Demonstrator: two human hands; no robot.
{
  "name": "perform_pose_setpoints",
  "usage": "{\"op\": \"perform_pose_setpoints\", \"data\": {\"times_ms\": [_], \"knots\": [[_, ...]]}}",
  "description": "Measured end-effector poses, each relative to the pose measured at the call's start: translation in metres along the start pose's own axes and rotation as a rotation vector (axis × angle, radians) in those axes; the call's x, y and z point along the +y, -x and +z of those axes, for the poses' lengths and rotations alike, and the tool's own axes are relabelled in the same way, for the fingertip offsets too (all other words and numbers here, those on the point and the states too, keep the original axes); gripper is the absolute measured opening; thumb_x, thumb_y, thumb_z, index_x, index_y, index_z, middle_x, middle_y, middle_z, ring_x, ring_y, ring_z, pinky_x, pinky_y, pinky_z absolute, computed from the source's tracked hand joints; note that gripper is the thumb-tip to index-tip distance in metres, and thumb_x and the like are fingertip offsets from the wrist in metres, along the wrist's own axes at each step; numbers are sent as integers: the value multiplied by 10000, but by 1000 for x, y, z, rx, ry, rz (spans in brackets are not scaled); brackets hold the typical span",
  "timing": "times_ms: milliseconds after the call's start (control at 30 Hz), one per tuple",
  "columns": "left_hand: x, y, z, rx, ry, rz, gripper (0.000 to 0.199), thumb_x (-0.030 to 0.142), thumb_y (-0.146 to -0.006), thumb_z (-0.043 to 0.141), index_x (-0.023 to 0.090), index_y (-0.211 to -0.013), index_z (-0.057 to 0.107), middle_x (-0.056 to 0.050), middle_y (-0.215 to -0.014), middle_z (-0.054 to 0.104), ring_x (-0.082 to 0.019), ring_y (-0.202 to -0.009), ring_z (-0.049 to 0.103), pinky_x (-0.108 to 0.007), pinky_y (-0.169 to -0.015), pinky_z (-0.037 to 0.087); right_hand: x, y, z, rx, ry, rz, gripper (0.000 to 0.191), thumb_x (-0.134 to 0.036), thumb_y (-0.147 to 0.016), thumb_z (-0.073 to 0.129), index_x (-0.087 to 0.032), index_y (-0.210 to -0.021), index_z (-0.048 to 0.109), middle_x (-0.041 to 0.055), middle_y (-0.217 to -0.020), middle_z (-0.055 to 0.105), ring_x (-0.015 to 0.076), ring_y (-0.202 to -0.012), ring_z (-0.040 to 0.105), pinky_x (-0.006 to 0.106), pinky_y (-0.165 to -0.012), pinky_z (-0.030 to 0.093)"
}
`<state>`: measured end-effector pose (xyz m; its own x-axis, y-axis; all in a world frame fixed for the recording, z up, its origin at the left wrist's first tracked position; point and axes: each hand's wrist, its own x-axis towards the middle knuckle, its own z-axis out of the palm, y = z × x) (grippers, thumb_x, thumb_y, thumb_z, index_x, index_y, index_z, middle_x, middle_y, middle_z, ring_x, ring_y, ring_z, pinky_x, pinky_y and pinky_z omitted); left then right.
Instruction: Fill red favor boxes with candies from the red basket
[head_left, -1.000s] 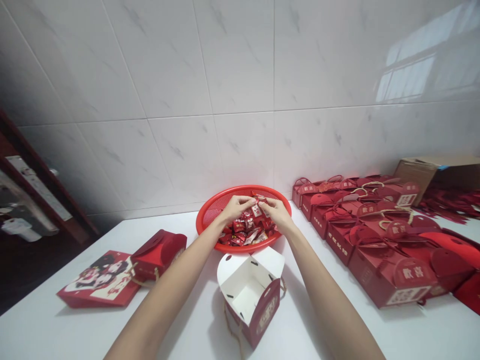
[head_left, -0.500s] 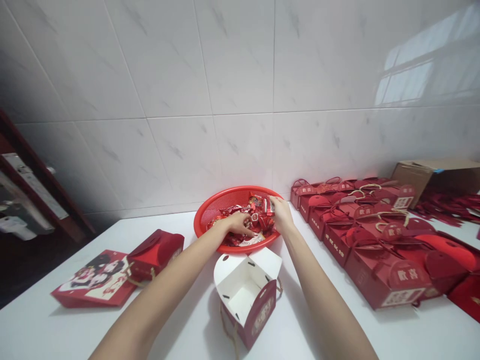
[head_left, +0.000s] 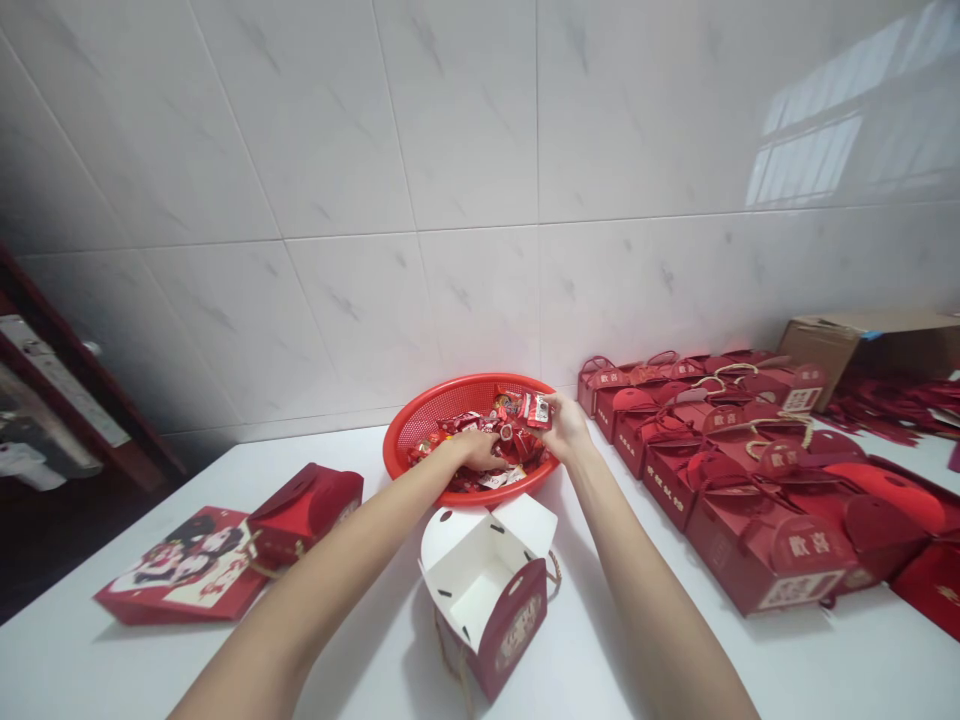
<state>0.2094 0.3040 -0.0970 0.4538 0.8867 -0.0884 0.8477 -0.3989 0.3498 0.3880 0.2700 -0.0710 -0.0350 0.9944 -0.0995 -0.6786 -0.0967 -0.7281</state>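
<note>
My left hand (head_left: 484,451) is down among the red-wrapped candies (head_left: 517,445) in a red plastic basket (head_left: 424,405). Its fingers are drawn together, and what they grip is hidden. Over the basket's right side, my right hand (head_left: 566,425) is closed on red candy packets (head_left: 534,409), one with a pale printed patch. Between my forearms, just in front of the basket, stands an open gift box (head_left: 517,635), dark red outside and white inside. Its top flaps are spread, and no contents show in the visible part of its inside.
Rows of closed red gift boxes (head_left: 750,560) fill the right side. Behind them a cardboard carton (head_left: 825,355) lies near dark red pieces (head_left: 877,410). On the left are a red box (head_left: 311,505) and a flat printed package (head_left: 184,565). A tiled wall (head_left: 480,290) borders the back.
My left hand's fingers have drawn together among the candies. My right hand has turned slightly, showing more of the packets it holds. The view has shifted a little.
</note>
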Motion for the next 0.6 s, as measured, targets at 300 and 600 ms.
{"op": "perform_pose_setpoints", "data": {"times_ms": [300,600], "knots": [[20,10,-12,-235,46,-34,303,500,-695,669,223,-795,737,-1,-743,717,-193,-722,641,-251,-648,436,4,-7,-6,-26,-37,26,153,-47,-610,531,-192,-659,535,-20,-564,620,140,-527,581,265,-545,538],[23,14,-14,-234,185,-16,152,282,-575,722,212,-546,590,36,-515,578,-152,-523,502,-260,-514,337,6,-8,-7,-30,-32,-11,181,-20,-577,556,-193,-621,529,-47,-531,591,122,-513,567,229,-499,508]]}}
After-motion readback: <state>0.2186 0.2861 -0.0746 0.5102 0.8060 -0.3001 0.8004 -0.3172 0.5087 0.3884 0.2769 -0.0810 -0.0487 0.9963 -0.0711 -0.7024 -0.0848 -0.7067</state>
